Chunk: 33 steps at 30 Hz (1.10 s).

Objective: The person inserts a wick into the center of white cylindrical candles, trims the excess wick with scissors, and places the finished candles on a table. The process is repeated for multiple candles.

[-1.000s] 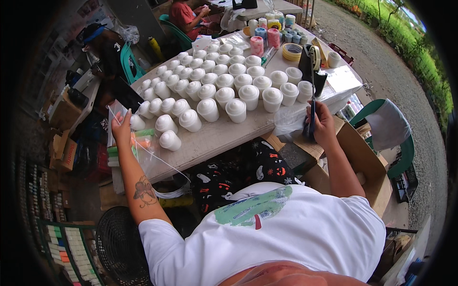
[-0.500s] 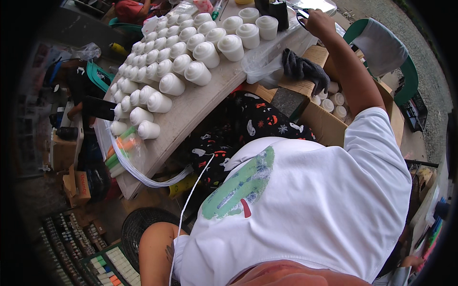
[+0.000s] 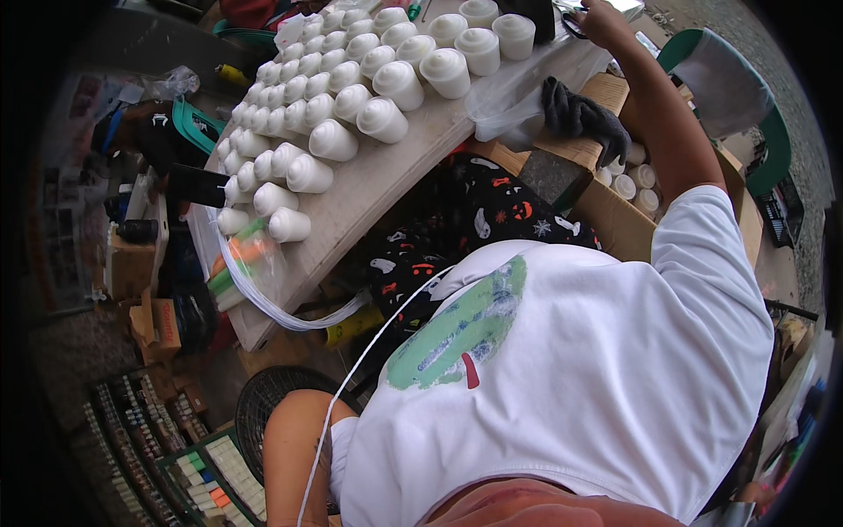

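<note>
The right arm stretches up and away from the body, elbow nearly straight, so that the right hand (image 3: 604, 19) sits at the far top edge of the view above the wooden table (image 3: 369, 189). Its fingers curl around a pair of scissors (image 3: 572, 25) with dark handles, though the hand is small, partly cut by the frame, and the exact grip is hard to make out. The left upper arm hangs low at the bottom left, bent at the elbow; the left hand itself lies outside the view.

Rows of white cone-shaped moulded pieces (image 3: 334, 139) cover the tabletop, lying on their sides and packed close together from the near left corner to the far right. A crumpled clear plastic bag (image 3: 505, 97) lies on the table just below the reaching hand, and a dark grey glove (image 3: 580, 114) drapes over the rim of a cardboard box (image 3: 615, 220) that holds more small white pieces. At the table's near left end a plastic bag of coloured sticks (image 3: 241, 263) hangs against the edge. A thin white cord (image 3: 369, 351) runs across the white shirt (image 3: 571, 378), which fills much of the lower view and hides the lap. A green chair (image 3: 738, 83) stands beyond the box.
</note>
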### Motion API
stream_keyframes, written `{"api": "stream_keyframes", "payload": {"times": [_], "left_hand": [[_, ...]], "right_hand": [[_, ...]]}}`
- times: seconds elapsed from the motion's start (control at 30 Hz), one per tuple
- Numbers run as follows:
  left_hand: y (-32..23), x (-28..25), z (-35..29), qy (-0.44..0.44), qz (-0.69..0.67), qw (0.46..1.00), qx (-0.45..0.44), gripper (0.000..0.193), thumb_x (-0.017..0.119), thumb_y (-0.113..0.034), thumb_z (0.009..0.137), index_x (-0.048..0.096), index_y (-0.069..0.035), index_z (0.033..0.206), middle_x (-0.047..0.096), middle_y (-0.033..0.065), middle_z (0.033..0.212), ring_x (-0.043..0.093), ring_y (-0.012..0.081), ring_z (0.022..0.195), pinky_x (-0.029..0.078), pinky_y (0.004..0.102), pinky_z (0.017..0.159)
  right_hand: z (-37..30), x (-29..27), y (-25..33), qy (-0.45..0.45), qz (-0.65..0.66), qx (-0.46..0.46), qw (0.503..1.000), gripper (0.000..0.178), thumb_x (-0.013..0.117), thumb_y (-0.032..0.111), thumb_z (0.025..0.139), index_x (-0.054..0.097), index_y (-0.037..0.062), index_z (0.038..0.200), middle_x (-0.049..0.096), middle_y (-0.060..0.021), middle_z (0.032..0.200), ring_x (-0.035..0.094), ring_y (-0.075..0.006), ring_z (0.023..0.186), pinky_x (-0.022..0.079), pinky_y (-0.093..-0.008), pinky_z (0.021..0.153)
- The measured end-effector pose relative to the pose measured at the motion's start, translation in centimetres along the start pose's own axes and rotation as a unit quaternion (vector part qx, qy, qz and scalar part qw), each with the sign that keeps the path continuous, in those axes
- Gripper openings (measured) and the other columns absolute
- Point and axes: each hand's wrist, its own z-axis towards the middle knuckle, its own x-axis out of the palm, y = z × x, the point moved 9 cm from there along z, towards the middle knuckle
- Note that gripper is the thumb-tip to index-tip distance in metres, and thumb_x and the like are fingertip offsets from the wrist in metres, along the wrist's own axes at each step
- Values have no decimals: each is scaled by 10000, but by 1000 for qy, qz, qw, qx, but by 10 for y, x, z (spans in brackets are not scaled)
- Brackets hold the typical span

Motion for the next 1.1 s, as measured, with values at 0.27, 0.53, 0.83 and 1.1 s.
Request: {"api": "stream_keyframes", "payload": {"times": [0.27,0.53,0.83,1.1], "left_hand": [[15,1,16,-6,44,999,-5,108,556,-66,892,617,-54,980,550,-1,841,494,94,725,314,186,501],[5,3,16,-6,93,996,11,123,569,-90,906,617,-54,1013,549,-1,877,476,89,753,307,180,507],[-12,-3,9,-21,140,989,33,165,581,-103,919,614,-51,1072,551,5,944,464,86,790,310,172,520],[24,-12,-13,-134,-231,964,-22,501,660,-136,863,448,-52,1309,455,36,1318,474,93,1131,464,208,684]], "right_hand": [[-42,-61,3,-203,207,-23,957,326,674,184,825,622,-27,1068,648,-224,1001,626,-343,956,498,-388,825],[-90,-96,88,-199,393,-84,894,235,668,144,872,616,32,1072,617,-95,986,594,-183,912,487,-305,800],[-160,-88,200,-69,409,-309,856,255,635,112,890,611,77,1142,628,-67,1074,604,-168,965,477,-307,841],[-297,1,285,560,460,-389,569,551,577,449,914,555,12,1249,596,-143,1201,568,-246,1107,449,-343,938]]}}
